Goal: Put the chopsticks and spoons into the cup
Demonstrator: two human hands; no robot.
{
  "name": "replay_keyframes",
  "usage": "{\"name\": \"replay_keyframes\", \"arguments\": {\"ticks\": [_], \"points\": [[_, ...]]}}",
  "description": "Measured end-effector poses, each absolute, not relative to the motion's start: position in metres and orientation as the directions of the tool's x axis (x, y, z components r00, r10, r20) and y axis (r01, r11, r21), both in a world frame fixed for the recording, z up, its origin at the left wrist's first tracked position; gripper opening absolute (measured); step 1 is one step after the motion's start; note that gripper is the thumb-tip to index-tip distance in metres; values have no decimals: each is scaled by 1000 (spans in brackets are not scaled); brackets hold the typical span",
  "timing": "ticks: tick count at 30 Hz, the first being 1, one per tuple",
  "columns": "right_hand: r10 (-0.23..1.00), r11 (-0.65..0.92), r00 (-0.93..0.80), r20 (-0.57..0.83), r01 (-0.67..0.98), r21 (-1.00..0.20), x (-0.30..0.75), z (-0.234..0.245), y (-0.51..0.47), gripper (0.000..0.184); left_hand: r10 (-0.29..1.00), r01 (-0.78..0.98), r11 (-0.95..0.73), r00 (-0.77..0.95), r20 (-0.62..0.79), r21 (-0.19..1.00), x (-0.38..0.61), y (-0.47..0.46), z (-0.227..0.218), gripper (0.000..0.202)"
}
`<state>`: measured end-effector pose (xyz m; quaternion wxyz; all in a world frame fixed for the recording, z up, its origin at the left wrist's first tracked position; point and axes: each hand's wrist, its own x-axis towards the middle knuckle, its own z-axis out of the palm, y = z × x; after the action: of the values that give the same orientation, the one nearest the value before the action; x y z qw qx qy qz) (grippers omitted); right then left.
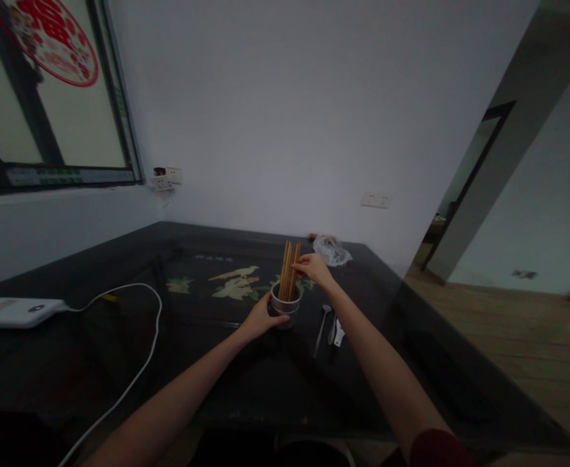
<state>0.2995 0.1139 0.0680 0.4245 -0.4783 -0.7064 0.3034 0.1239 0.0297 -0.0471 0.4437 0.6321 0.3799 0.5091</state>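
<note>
White device [19, 312] and cable [154, 331] lay on the dark surface [104, 347], left hand [259, 319] had fingers closed around a metal cup [285, 307], chopsticks [287, 275] stood inside, right hand [312, 267] had fingers pinching them above the rim, utensils [321, 329] lay nearby, crumpled plastic bag [332, 251] sat behind

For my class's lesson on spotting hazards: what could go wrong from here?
The chopsticks stand well above the rim of the cup, so it might tip if the left hand loosens.
The right hand, at the chopsticks, could pull several together.
The white cable runs close to the left forearm, which might snag it and drag the white device.
</note>
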Motion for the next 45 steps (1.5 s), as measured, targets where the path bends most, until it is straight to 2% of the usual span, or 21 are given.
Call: {"name": "replay_keyframes", "arguments": {"ticks": [7,13,19,28,36,45], "points": [[939,338,-201,279,386,-859,296,71,112,21,931,55,-316,209,298,947,123,28,-43,80],[960,240,-220,173,328,-914,293,74,109,22,943,86,-295,186,275,952,123,26,-40,78],[964,205,-226,142,284,-937,289,76,106,21,936,70,-295,221,274,953,124,24,-37,77],[957,213,-249,146,268,-940,290,71,108,15,928,26,-313,220,300,949,124,23,-35,77],[957,251,-209,201,249,-935,296,71,112,6,943,45,-268,220,252,962,123,24,-38,75],[959,251,-191,207,244,-937,292,67,110,8,944,35,-263,214,249,964,125,21,-32,73]]}}
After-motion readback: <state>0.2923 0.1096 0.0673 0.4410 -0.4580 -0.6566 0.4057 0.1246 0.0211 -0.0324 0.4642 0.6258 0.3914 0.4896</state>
